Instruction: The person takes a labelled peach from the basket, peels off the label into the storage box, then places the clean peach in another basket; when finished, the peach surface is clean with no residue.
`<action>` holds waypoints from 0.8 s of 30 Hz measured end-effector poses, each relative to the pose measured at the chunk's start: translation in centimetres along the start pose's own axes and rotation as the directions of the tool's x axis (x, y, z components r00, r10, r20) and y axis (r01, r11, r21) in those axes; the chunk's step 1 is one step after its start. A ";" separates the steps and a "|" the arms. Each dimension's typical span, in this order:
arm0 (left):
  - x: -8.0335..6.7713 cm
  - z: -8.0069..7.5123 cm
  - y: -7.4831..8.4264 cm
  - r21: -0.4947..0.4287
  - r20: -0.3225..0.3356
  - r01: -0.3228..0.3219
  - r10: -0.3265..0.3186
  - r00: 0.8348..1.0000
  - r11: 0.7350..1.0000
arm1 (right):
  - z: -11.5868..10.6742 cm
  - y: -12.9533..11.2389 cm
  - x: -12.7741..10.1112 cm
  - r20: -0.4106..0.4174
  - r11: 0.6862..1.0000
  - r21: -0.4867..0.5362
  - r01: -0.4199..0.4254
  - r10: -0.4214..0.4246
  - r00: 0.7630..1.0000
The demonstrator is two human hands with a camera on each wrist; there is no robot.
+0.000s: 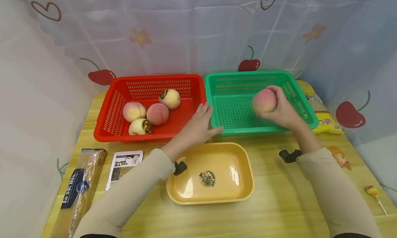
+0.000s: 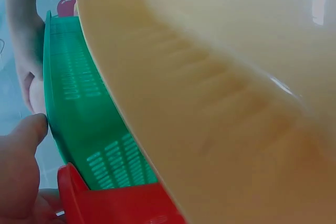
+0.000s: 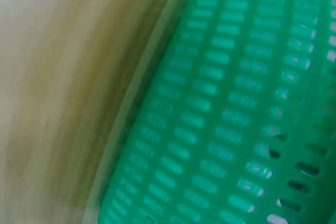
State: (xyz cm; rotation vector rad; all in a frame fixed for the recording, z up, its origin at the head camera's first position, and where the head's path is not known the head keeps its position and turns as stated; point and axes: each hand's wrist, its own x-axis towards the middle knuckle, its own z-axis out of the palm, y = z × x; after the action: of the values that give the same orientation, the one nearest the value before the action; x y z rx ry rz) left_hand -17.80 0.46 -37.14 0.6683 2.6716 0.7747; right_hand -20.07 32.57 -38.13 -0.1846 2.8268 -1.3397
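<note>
My right hand [image 1: 280, 109] grips a pink peach [image 1: 264, 101] at the right part of the green basket [image 1: 235, 109]; whether the peach touches the basket floor I cannot tell. The left hand [image 1: 196, 126] has its fingers extended at the adjoining rims of the green basket and the red basket [image 1: 183, 115]. In the left wrist view, its thumb [image 2: 31, 129] lies at the green rim. Inside the red basket are two pinkish peaches [image 1: 158, 114] [image 1: 134, 111] and two pale fruits with dark labels [image 1: 170, 99] [image 1: 139, 126].
A tan tray [image 1: 217, 193] with a round emblem [image 1: 207, 178] stands in front. To the left lie a long packet [image 1: 79, 189] and a flat printed packet [image 1: 125, 164]. At right are a yellow bag [image 1: 327, 122], a small orange packet [image 1: 338, 156] and a lollipop [image 1: 373, 193].
</note>
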 end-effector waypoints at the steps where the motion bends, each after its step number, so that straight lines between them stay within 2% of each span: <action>1: 0.0 0.0 0.0 0.003 -0.002 0.000 0.000 1.000 1.000 | -0.2 0.2 0.3 0.007 1.000 -0.001 -0.008 0.008 1.000; 11: 0.0 0.0 0.1 0.029 0.013 0.001 -0.001 1.000 1.000 | -0.8 1.7 3.2 0.117 0.988 -0.104 -0.114 0.126 0.985; 20: 0.0 -0.1 0.1 0.085 0.014 0.004 -0.005 1.000 0.996 | -0.8 2.2 5.0 0.064 0.962 -0.181 -0.203 0.218 0.974; 24: 0.2 0.0 0.1 0.098 0.016 -0.004 0.002 1.000 0.995 | -0.7 2.7 5.4 0.045 0.953 -0.225 -0.202 0.217 0.975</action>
State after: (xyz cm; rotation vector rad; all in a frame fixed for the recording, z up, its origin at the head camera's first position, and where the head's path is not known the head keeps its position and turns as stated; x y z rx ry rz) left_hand -17.95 0.58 -37.09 0.6990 2.7094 0.6399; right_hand -25.78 34.23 -39.53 0.0670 2.8339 -0.9608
